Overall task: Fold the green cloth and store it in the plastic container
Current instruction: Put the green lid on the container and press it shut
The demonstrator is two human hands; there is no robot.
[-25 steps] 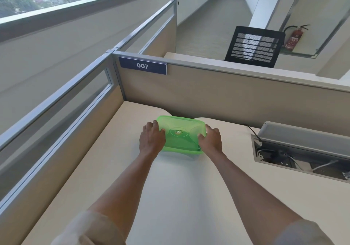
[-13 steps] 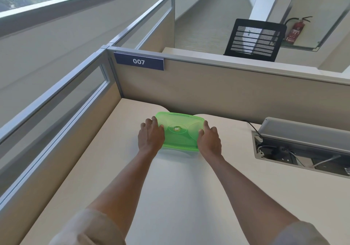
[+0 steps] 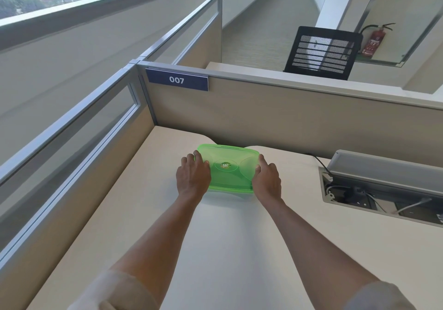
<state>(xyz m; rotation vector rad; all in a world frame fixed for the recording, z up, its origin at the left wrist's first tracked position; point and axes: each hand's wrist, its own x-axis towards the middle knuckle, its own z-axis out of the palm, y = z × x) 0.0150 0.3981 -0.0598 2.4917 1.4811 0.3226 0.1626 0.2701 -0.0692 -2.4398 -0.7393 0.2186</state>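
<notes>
Plastic container [image 3: 229,169], translucent green, lid on, is being held at the far middle of the desk [image 3: 227,249], close to the partition [image 3: 287,113] at 12 o'clock. Left hand [image 3: 193,178] is being pressed against the container's 9 o'clock end, fingers curled over the lid edge; right hand [image 3: 267,180] is being pressed against the 3 o'clock end, thumb riding up on the lid corner. Both hands are clamped on the container from opposite sides.

Green cloth is not being seen as a separate item; whether it is lying inside cannot be told through the tinted lid.

Step judged in hand: the lid is being seated or the closed box is being positioned, late in the task.

To be done well: pressure is best being applied evenly at both ends, then worked round the rim corner by corner, so that no edge is being left sprung. The base should be kept flat on the desk while pressing. Open cable tray [image 3: 383,194] at 3 o'clock is being kept well apart; sliding should be directed away from it.
</notes>
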